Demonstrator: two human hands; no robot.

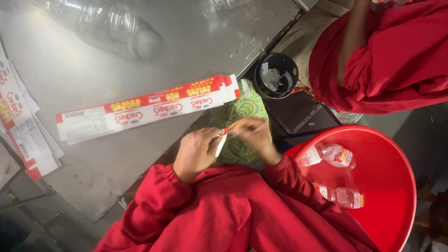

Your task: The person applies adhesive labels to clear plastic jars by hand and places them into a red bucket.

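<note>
White-and-red label strip (221,142) pinched between left hand (197,151) and right hand (254,135), centre frame; long axis near vertical, both hands closed on it.

A scuffed grey metal table (93,154) carries a long stack of flat red-and-white printed labels (149,107), clear empty plastic bottles (112,25), and another label pile (21,126) at its edge
</note>
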